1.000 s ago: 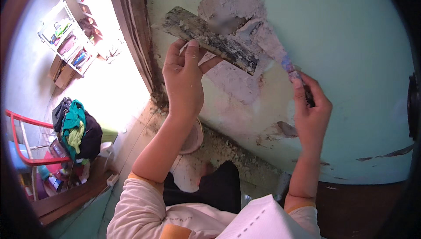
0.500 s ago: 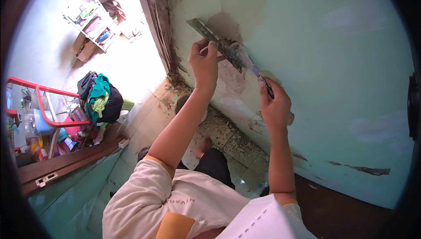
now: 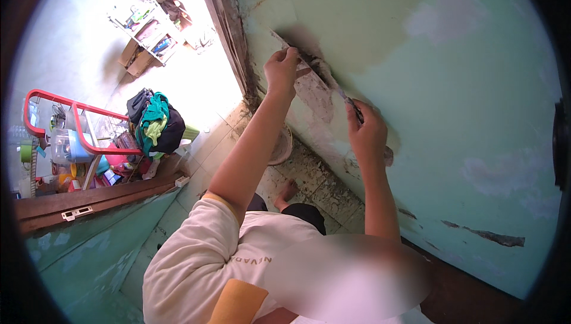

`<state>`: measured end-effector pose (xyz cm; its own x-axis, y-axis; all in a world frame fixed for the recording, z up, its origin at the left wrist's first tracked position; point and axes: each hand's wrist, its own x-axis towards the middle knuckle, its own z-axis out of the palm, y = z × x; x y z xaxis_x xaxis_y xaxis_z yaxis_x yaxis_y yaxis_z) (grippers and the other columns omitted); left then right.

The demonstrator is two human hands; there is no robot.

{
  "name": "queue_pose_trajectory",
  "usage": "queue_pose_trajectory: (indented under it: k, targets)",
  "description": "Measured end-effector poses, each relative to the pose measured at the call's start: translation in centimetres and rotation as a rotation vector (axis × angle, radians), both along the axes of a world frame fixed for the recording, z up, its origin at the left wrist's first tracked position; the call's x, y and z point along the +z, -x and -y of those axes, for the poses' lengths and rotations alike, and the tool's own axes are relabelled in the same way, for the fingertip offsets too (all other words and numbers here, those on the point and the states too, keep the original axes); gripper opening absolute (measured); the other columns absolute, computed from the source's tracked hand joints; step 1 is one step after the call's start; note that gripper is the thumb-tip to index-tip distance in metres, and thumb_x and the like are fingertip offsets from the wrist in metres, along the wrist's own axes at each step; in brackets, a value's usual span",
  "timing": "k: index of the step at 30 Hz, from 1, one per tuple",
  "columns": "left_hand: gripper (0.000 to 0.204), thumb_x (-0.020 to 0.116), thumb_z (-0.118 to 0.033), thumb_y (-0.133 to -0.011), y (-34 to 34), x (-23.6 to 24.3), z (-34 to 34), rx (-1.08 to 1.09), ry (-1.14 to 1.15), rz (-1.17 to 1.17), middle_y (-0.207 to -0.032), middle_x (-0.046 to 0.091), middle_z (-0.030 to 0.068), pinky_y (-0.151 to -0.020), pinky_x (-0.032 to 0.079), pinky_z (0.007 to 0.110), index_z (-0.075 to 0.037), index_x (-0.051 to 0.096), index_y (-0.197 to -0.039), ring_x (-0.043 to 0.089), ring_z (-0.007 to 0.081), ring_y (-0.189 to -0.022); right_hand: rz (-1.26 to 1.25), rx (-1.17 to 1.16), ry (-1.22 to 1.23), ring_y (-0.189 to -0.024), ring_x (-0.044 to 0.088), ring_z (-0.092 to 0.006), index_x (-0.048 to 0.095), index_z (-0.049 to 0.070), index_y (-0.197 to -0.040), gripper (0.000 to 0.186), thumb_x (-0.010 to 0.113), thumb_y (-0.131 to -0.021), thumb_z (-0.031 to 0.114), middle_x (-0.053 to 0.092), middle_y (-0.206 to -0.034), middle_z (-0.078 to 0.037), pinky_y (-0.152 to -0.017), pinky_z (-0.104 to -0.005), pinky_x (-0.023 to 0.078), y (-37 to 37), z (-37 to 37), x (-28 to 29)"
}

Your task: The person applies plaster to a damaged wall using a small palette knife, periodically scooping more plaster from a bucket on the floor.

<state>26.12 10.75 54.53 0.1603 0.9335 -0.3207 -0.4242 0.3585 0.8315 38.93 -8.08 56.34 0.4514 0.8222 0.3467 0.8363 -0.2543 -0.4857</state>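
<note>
My left hand (image 3: pixel 281 69) grips a long flat scraper plate (image 3: pixel 275 37), seen nearly edge-on at a slant against the damaged patch of the pale green wall (image 3: pixel 452 98). My right hand (image 3: pixel 367 126), lower and to the right, is closed round a narrow putty knife (image 3: pixel 345 98) whose blade is smeared with pale filler and meets or nearly meets the plate. Behind the tools are a dark crack and a greyish plaster patch (image 3: pixel 316 101), partly hidden by them.
A wooden doorframe (image 3: pixel 224 32) borders the wall, opening toward a cluttered white shelf (image 3: pixel 146 27). At left stand a red-railed rack (image 3: pixel 83 145) of containers and a clothing pile (image 3: pixel 166 128). A bucket (image 3: pixel 279 151), my bare foot (image 3: pixel 286 192) and debris-covered tiles lie below.
Both hands have come closer together and shifted in view, the right one moving left with the knife toward the plate. The plate now appears more edge-on, and the view has tilted.
</note>
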Motion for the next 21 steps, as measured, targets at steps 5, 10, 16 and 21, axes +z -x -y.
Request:
queue_pose_trajectory:
  k: [5, 10, 16, 21]
  targets:
    - [0.055, 0.065, -0.020, -0.096, 0.3, -0.5, -1.2, -0.052, 0.053, 0.045, -0.124, 0.049, 0.0223, -0.081, 0.066, 0.046, 0.016, 0.043, -0.132, 0.058, 0.0332, -0.109, -0.009, 0.010, -0.012, -0.077, 0.069, -0.0346, 0.072, 0.006, -0.108, 0.030, 0.064, -0.097, 0.034, 0.071, -0.087, -0.016, -0.069, -0.0444, 0.054, 0.0, -0.2, 0.6]
    - [0.063, 0.071, -0.023, -0.094, 0.2, -0.8, -2.1, -0.099, 0.180, 0.065, -0.126, 0.046, 0.0245, -0.085, 0.065, 0.046, 0.018, 0.041, -0.131, 0.055, 0.0361, -0.116, 0.014, 0.011, -0.034, -0.078, 0.068, -0.0350, 0.072, 0.006, -0.105, 0.030, 0.065, -0.097, 0.034, 0.071, -0.087, -0.016, -0.070, -0.0449, 0.054, -0.4, -0.1, 0.1]
    - [0.060, 0.072, -0.023, -0.094, 0.4, -1.9, -2.8, -0.166, 0.123, 0.128, -0.131, 0.043, 0.0261, -0.092, 0.063, 0.047, 0.015, 0.044, -0.131, 0.051, 0.0380, -0.124, 0.019, -0.003, -0.004, -0.080, 0.068, -0.0355, 0.072, 0.007, -0.106, 0.030, 0.064, -0.097, 0.035, 0.070, -0.085, -0.016, -0.070, -0.0456, 0.054, -0.3, -0.1, 0.0]
    - [0.065, 0.072, -0.027, -0.094, 0.3, -1.9, -2.6, -0.195, 0.126, 0.119, -0.132, 0.044, 0.0262, -0.093, 0.062, 0.046, 0.014, 0.043, -0.136, 0.051, 0.0383, -0.125, 0.034, -0.033, 0.031, -0.080, 0.068, -0.0353, 0.072, 0.009, -0.106, 0.032, 0.064, -0.097, 0.038, 0.070, -0.086, -0.015, -0.070, -0.0456, 0.054, -0.2, -0.2, 0.2]
